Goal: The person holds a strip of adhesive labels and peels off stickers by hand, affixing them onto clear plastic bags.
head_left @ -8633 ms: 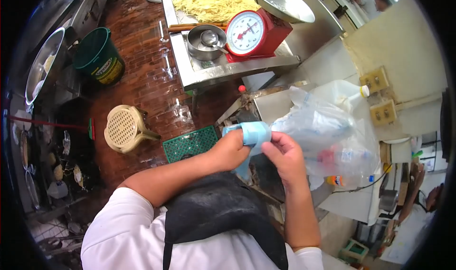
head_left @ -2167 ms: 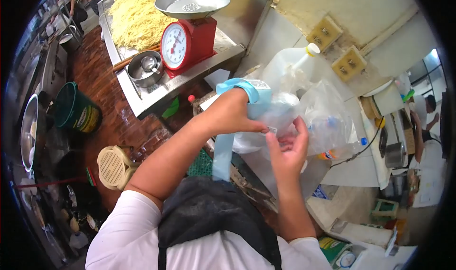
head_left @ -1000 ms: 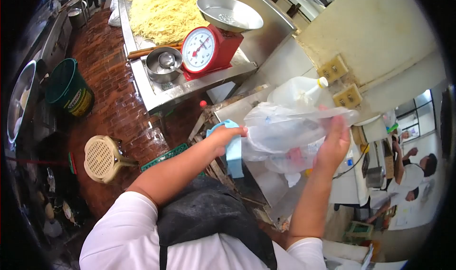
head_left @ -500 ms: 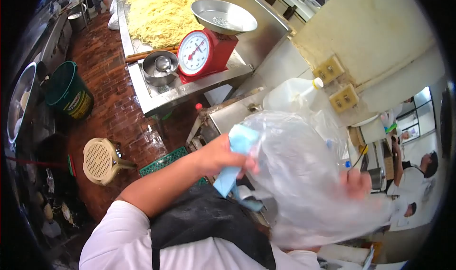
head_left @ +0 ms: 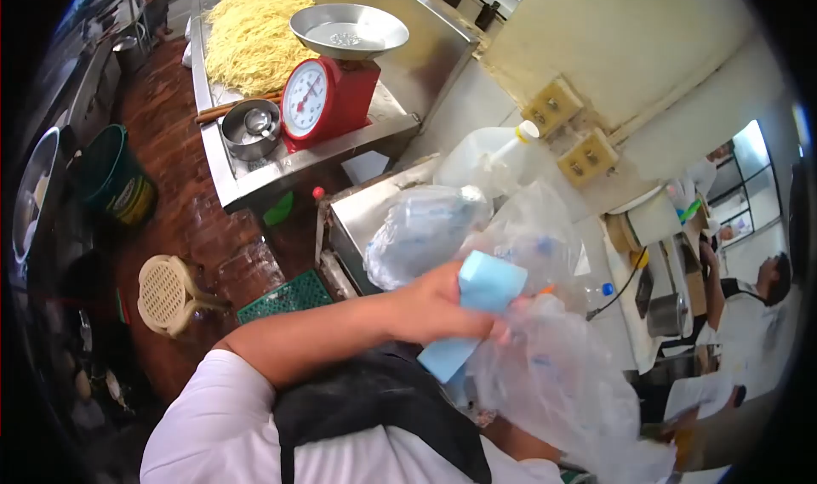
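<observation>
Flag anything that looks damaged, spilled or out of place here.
Brownish stains surround the two yellowed rectangular wall plates, suggesting grime or wear. The reddish-brown tiled floor shines in patches, possibly wet. Nothing looks amiss with the folded light-blue strip in the left hand.

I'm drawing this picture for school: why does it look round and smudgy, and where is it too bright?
Head view: black corners and curved edges suggest a very wide lens; same view, the left hand and lower plastic bag look blurred, probably from moving, while the red scale looks sharper; same view, the window at right is washed out.
</observation>
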The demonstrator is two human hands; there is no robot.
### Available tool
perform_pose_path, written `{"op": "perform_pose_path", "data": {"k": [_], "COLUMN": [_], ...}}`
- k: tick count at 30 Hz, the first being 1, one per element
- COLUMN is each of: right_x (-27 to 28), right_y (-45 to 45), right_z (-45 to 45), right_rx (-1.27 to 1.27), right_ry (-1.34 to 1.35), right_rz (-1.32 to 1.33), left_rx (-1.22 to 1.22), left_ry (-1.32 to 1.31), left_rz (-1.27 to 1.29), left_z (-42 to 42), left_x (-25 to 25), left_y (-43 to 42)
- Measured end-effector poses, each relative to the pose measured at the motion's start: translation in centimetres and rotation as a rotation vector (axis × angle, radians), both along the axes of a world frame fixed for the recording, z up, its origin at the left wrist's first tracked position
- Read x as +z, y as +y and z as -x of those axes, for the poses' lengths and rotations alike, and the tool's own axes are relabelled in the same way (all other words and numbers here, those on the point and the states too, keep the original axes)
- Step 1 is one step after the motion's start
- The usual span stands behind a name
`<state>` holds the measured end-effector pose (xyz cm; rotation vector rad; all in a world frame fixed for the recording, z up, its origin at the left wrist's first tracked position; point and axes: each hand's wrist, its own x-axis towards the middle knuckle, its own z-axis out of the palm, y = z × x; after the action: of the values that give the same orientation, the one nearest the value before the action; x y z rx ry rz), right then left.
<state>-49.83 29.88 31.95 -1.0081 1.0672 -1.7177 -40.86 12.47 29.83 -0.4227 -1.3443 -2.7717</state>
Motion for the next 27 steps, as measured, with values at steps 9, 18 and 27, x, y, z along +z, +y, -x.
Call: {"op": "perform_pose_path", "data": {"k": [9, 18, 27], "right_x": [2.6, -13.7, -16.8], "right_y": [0.1, -1.9, -1.9], "right_z": [16.5, 20.3, 18.5], "right_rx": [-0.621, -0.648, -0.616], "right_ry": [0.003, -0.513, -0.620], "right_rz": [0.114, -0.292, -0.318], "left_rx": [0.456, 0.517, 0.531], "left_ry": [-0.253, -0.580, -0.721], "left_rz": [-0.183, -0.250, -0.194], "left_z": [5.9, 5.3, 5.5], "left_x": [-4.1, -10.8, -15.2], "left_y": [4.1, 6.0, 6.0]}}
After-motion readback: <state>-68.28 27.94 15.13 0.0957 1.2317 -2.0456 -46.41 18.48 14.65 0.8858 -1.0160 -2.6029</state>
